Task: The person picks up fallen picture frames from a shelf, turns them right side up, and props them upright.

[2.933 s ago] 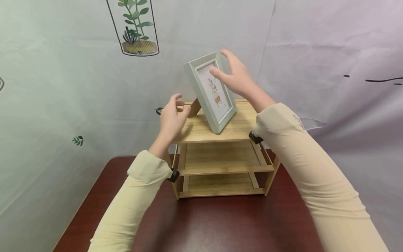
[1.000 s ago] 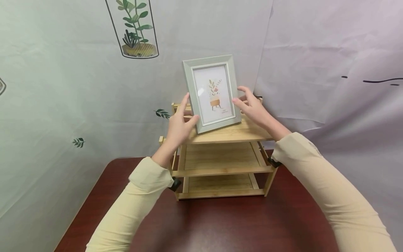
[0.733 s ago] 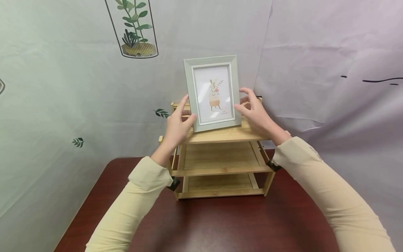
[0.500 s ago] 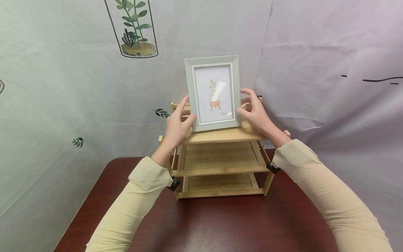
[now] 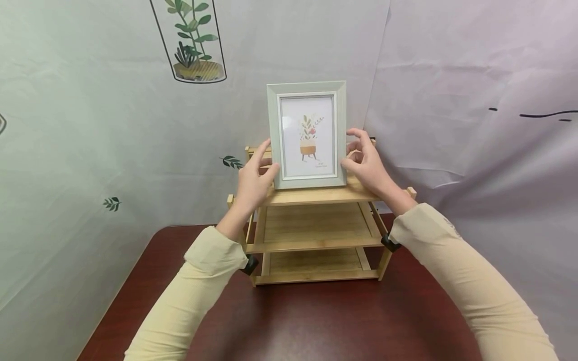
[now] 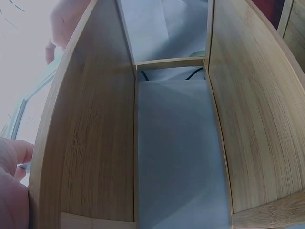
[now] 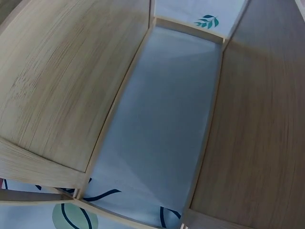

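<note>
A pale grey-green picture frame [image 5: 308,135] with a potted-plant print stands on the top board of a light wooden shelf rack [image 5: 316,198], facing the camera. My left hand [image 5: 255,175] holds its left side, thumb at the front edge and some fingers hidden behind. At the right side my right hand [image 5: 368,163] grips the lower edge with thumb and bent fingers. Part of the frame [image 6: 23,114] shows beyond a board in the left wrist view, beside the left hand [image 6: 10,179]. Only rack boards [image 7: 62,76] and the backdrop appear in the right wrist view; no hand does.
The rack has two lower tiers [image 5: 320,225] and stands on a dark red table [image 5: 311,321]. Behind it hangs a light backdrop cloth [image 5: 307,40] with printed plants. Rack posts [image 5: 411,192] rise beside the right wrist.
The frame has turned from an angled, tilted stance to face the camera squarely. My right hand came down from its top corner to its lower right edge; the left moved onto its left side.
</note>
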A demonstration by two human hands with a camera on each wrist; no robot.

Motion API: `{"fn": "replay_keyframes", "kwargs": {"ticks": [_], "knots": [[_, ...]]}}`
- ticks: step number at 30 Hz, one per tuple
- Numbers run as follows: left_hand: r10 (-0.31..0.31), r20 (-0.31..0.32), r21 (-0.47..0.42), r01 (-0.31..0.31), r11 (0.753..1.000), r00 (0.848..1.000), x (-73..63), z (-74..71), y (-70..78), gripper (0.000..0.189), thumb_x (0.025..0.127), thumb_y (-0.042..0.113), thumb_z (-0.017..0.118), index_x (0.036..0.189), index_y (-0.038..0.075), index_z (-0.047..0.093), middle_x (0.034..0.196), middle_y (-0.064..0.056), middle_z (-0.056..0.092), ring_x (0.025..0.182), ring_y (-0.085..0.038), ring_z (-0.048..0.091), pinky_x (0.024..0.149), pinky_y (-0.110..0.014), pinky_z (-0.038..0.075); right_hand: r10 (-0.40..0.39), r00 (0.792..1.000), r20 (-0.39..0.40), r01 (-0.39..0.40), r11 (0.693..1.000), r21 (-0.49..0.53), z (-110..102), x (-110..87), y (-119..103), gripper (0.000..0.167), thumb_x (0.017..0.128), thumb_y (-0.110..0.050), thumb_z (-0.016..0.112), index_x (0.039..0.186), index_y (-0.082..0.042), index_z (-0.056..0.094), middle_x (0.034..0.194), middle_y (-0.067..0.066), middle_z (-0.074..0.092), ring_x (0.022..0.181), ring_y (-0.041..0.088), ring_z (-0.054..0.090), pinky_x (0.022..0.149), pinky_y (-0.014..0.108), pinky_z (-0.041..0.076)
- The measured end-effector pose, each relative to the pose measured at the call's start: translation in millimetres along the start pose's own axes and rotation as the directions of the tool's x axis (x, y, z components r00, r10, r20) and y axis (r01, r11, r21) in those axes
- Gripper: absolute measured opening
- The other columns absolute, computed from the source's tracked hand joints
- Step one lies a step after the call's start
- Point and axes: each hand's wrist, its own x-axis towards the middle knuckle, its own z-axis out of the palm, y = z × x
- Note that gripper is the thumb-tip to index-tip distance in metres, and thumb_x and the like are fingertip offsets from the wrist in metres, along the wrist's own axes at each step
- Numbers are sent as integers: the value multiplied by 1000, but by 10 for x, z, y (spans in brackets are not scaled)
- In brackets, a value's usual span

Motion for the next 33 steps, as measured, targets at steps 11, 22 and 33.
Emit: {"fn": "replay_keyframes", "kwargs": {"ticks": [11, 22, 33], "knots": [[10, -1, -7, -10, 1000, 1000, 5, 2, -12, 51, 87, 23, 52, 134, 32, 35, 112, -14, 60, 95, -25, 62, 82, -39, 49, -10, 1000, -4, 10, 1000, -29, -2, 26, 79, 61, 70, 10, 43, 127, 0, 24, 83, 6, 39, 54, 3, 39, 54, 14, 34], [46, 9, -7, -46, 999, 999, -14, -11, -4, 52, 87, 22, 53, 135, 28, 36, 110, -15, 61, 91, -25, 63, 78, -38, 51, -5, 1000, -12, 5, 1000, -11, 6, 4, 19, 59, 68, 10, 40, 125, 3, 24, 81, 7, 37, 54, 2, 36, 54, 13, 32], [59, 21, -7, -59, 998, 998, -35, -42, -4, 58, 85, 22, 54, 138, 25, 29, 121, -11, 54, 96, -24, 60, 79, -38, 50, -1, 999, -46, 1, 1000, -4, -71, 88, 254, 60, 71, 6, 44, 128, -3, 28, 84, 4, 42, 63, 6, 45, 58, 16, 38]]}}
